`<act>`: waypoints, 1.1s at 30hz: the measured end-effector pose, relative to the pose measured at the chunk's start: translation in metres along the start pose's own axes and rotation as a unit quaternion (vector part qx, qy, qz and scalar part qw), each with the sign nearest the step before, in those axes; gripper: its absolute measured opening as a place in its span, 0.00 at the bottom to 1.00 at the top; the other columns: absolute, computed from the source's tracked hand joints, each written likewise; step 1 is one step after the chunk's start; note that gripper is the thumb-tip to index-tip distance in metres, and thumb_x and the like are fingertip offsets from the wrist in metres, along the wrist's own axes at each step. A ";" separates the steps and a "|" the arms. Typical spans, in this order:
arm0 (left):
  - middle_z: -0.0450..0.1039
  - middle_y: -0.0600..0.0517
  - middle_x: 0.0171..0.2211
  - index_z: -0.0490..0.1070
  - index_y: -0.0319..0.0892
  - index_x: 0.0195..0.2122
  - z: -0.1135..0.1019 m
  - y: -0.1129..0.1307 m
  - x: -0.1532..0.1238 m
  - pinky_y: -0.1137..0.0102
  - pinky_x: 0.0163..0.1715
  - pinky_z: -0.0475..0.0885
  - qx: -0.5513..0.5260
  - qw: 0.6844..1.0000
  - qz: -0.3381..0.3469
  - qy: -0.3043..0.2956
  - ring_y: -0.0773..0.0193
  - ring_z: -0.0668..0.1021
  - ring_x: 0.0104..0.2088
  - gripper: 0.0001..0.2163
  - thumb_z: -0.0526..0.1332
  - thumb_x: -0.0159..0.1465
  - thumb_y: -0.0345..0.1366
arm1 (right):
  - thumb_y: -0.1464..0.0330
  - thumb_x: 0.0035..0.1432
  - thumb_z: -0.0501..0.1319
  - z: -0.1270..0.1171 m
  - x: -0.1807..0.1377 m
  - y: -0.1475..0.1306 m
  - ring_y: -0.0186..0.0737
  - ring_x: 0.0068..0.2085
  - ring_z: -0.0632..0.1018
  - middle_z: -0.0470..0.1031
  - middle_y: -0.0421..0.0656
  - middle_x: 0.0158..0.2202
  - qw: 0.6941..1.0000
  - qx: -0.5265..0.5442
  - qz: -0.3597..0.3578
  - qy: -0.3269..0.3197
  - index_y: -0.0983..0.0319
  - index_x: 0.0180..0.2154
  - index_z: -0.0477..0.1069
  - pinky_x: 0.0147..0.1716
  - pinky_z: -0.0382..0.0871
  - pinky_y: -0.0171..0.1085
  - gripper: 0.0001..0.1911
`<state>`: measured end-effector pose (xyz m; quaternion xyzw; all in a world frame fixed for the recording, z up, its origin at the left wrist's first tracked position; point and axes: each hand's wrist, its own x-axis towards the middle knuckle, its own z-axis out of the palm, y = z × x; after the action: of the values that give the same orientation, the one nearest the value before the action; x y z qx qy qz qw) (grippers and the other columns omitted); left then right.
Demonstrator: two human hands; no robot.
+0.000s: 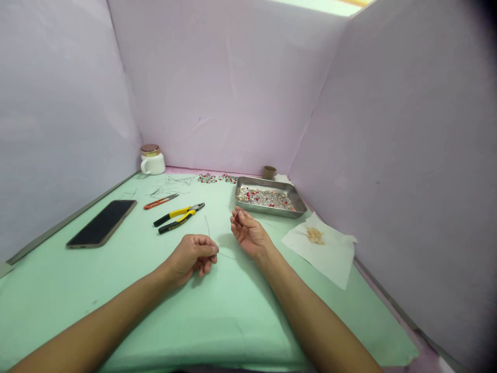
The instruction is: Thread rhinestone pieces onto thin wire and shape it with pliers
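Note:
Thumb and fingertips of my left hand (pixel 196 254) are pinched on a thin dark wire (pixel 207 225). One end of it sticks up above the fingers, and another stretch runs right, below my other hand. My right hand (pixel 250 234) is turned partly palm up, its thumb and forefinger pressed together on something small and thin that I cannot make out. Just beyond it stands a metal tray (pixel 272 211) with loose red, clear and pale beads (pixel 266 198). Left of the wire lie pliers (pixel 179 217) with yellow and black handles.
Orange thread snips (pixel 161 201) and a phone (pixel 103 224) lie on the left. Cut wires (pixel 171 181) and beaded pieces (pixel 207 178) are at the back, with a lidded white mug (pixel 152 161) and small brown cup (pixel 269 172). White paper (pixel 334 259) holds tan bits (pixel 315 235).

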<state>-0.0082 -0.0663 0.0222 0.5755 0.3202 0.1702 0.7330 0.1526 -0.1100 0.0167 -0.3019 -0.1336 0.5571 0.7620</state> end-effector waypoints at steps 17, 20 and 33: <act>0.64 0.56 0.08 0.65 0.37 0.17 0.001 0.003 -0.002 0.80 0.06 0.55 -0.001 1.000 0.005 0.003 0.74 0.62 0.08 0.05 0.59 0.48 0.29 | 0.76 0.49 0.59 0.000 0.000 0.000 0.28 0.25 0.75 0.75 0.37 0.26 1.000 0.006 0.017 0.012 0.64 0.32 0.69 0.22 0.70 0.25 0.05; 0.65 0.55 0.09 0.65 0.37 0.17 0.002 0.004 -0.003 0.80 0.06 0.55 -0.001 1.000 0.005 0.008 0.74 0.63 0.08 0.05 0.60 0.48 0.29 | 0.75 0.49 0.60 0.000 0.000 0.001 0.28 0.25 0.76 0.75 0.37 0.26 1.000 0.002 0.021 0.011 0.64 0.32 0.69 0.22 0.70 0.25 0.06; 0.64 0.56 0.09 0.65 0.37 0.17 0.001 0.002 -0.001 0.80 0.06 0.54 0.002 1.000 0.003 0.010 0.75 0.62 0.08 0.06 0.59 0.48 0.29 | 0.75 0.50 0.59 0.000 0.000 0.001 0.29 0.26 0.76 0.75 0.37 0.26 1.000 -0.003 0.014 0.010 0.63 0.33 0.69 0.22 0.70 0.25 0.06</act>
<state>-0.0078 -0.0674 0.0249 0.5761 0.3262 0.1771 0.7283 0.1520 -0.1101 0.0158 -0.3117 -0.1235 0.5644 0.7543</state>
